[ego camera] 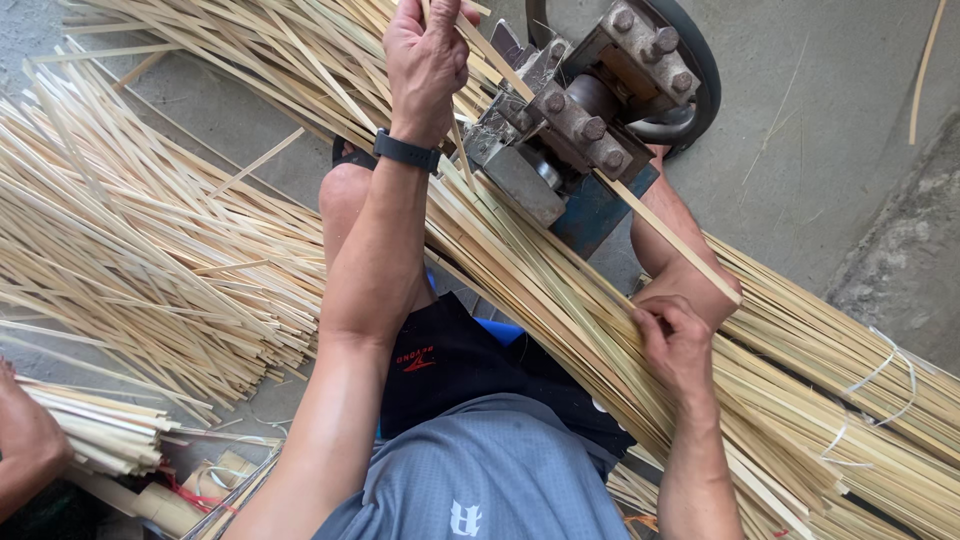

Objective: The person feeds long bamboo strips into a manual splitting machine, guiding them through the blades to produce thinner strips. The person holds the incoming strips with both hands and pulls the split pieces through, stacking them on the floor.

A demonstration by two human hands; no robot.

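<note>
Left hand (pixel 428 55) raised, fingers closed on thin bamboo strips at the metal splitting machine (pixel 575 115). Right hand (pixel 678 345) lower, well apart, fingers curled into the bamboo strip bundle (pixel 560 300) across the lap. Bundle's long axis runs diagonal, upper left to lower right. Looser strip pile (pixel 150 260) on the floor, left. White ties (pixel 880 375) bind strips at right.

Pale bamboo strips (pixel 600 330) lie bundled diagonally across the lap, one strip (pixel 665 225) raised.
</note>
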